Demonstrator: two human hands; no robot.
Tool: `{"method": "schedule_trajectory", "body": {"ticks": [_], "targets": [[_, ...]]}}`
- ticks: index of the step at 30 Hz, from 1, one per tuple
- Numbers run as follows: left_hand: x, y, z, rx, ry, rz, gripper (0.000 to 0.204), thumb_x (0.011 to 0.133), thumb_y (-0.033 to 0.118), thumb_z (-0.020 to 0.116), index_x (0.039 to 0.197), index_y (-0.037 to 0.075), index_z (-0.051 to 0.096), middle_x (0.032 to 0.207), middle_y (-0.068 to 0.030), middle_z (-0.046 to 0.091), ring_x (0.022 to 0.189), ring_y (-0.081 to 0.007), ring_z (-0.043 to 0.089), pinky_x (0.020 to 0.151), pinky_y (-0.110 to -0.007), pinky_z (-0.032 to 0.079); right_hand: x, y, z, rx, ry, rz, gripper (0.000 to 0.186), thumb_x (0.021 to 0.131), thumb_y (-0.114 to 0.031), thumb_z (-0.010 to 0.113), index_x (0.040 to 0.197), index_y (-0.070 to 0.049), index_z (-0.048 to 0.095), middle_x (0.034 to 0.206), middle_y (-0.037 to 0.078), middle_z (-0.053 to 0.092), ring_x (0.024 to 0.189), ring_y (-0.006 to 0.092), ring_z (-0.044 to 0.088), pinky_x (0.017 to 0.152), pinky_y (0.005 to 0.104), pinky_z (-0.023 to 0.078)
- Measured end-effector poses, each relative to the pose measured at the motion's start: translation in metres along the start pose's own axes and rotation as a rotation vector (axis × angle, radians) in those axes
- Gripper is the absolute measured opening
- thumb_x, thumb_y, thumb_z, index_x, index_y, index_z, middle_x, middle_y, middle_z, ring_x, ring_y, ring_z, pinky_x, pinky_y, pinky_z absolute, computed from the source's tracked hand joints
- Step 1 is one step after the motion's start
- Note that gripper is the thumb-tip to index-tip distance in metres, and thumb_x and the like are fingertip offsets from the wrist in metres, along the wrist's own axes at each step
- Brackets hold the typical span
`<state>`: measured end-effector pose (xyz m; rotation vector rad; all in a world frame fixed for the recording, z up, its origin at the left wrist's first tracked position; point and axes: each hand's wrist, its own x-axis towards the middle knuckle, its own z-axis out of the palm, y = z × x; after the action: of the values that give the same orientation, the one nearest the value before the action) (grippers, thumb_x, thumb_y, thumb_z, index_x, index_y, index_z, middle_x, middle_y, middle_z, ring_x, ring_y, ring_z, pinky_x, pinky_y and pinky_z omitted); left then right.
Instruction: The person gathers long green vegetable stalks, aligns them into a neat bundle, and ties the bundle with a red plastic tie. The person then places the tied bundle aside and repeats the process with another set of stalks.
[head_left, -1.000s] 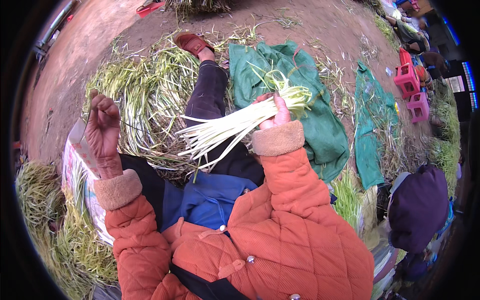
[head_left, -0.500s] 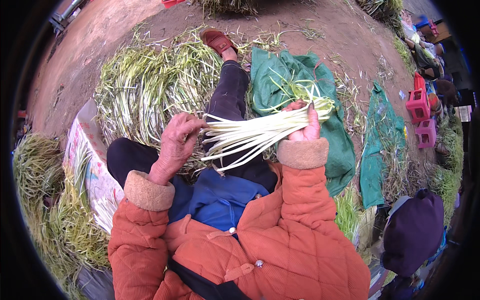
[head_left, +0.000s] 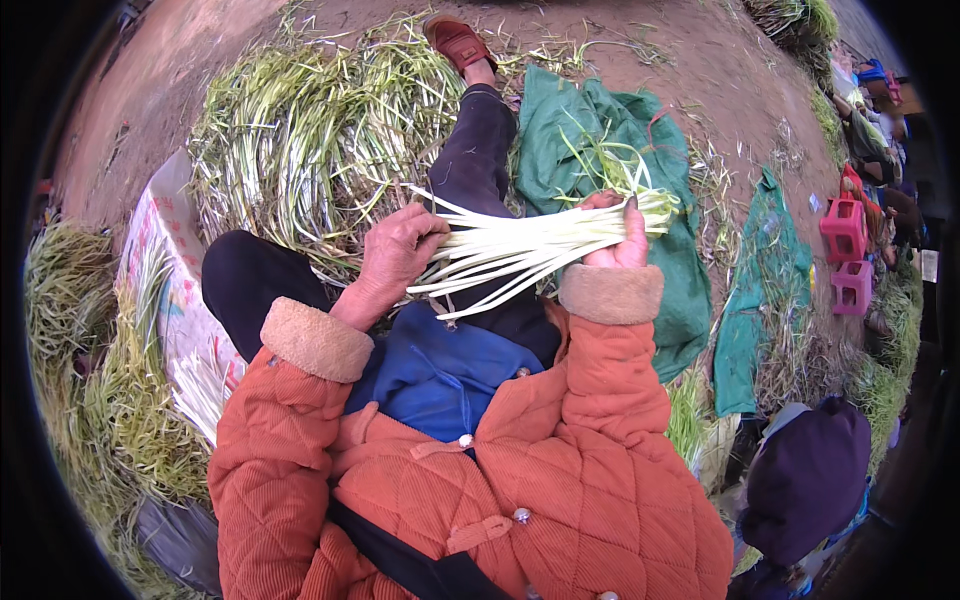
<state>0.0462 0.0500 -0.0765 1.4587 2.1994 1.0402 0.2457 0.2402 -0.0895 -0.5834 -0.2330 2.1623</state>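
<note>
Bundle of pale stalks (head_left: 530,245): white-stemmed, green at the tips, held level across the lap above the dark trouser leg (head_left: 475,165).

Right hand (head_left: 618,232): grip clamped around the green end of the bundle, thumb side up, orange quilted sleeve with tan cuff (head_left: 610,293) just below.

Left hand (head_left: 398,252): grip closed on the white ends of the bundle, fingers (head_left: 425,228) pinching loose stalks that splay toward the lap.

Surroundings, placed from the bundle:
- Behind and left: large heap of green stalks (head_left: 310,150) spread on the dirt ground (head_left: 700,60), touching the trouser leg.
- Directly behind: outstretched leg ending in a reddish-brown shoe (head_left: 455,40).
- Behind and right: crumpled green cloth (head_left: 600,140) with stray stalks lying on it, partly hidden by the right hand.
- Farther right: second green cloth (head_left: 760,290) on the ground, then two pink plastic crates (head_left: 845,250), well apart from the bundle.
- Left: printed sack (head_left: 165,290) under more stalks; beyond it another green pile (head_left: 70,330) at the rim.
- Below: blue garment (head_left: 440,370) under the orange jacket (head_left: 560,490).
- Lower right: another person's dark purple cap (head_left: 810,480), near the jacket's elbow.

In the way: nothing between the two hands but the stalks themselves; the heap crowds the left knee.
</note>
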Motion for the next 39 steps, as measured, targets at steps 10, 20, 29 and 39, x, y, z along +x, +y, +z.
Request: {"method": "schedule_trajectory", "body": {"ticks": [10,20,29,39], "targets": [[-0.006,-0.038,0.011,-0.845,-0.028,-0.515,0.003,0.087,0.006,0.058,0.089,0.005,0.057,0.083,-0.0055,0.055,0.072,-0.021,0.056,0.062,-0.033,0.048,-0.002,0.0,-0.013,-0.077,0.094,-0.001,0.026,0.089,-0.029,0.059,0.092,-0.003,0.055,0.08,0.009,0.058,0.076,0.0241,0.054,0.077,0.0419,0.046],[-0.003,-0.039,-0.159,-0.677,0.257,-0.317,0.014,0.093,0.019,0.059,0.095,0.005,0.06,0.076,0.0022,0.053,0.066,-0.0065,0.045,0.064,-0.02,0.04,0.004,-0.008,-0.034,0.051,0.118,0.014,0.029,0.091,-0.034,0.054,0.088,-0.005,0.055,0.082,0.008,0.058,0.08,0.0231,0.055,0.082,0.04,0.045],[-0.053,0.006,0.025,-0.861,-0.165,-0.631,0.019,0.084,0.009,0.066,0.098,-0.002,0.059,0.077,-0.0032,0.062,0.068,-0.0074,0.056,0.061,-0.023,0.046,0.003,-0.007,-0.019,-0.116,0.121,-0.077,0.03,0.093,-0.034,0.052,0.088,-0.004,0.055,0.084,0.012,0.059,0.086,0.0268,0.054,0.085,0.0435,0.045],[-0.012,-0.115,-0.152,0.424,-0.087,-0.254,0.036,0.082,0.009,0.061,0.117,0.015,0.062,0.104,-0.0114,0.066,0.089,-0.0229,0.062,0.083,-0.034,0.048,0.003,-0.016,-0.023,0.118,0.226,-0.038,0.029,0.09,-0.035,0.055,0.087,-0.006,0.054,0.079,0.008,0.058,0.08,0.0245,0.055,0.078,0.0416,0.047]]}}
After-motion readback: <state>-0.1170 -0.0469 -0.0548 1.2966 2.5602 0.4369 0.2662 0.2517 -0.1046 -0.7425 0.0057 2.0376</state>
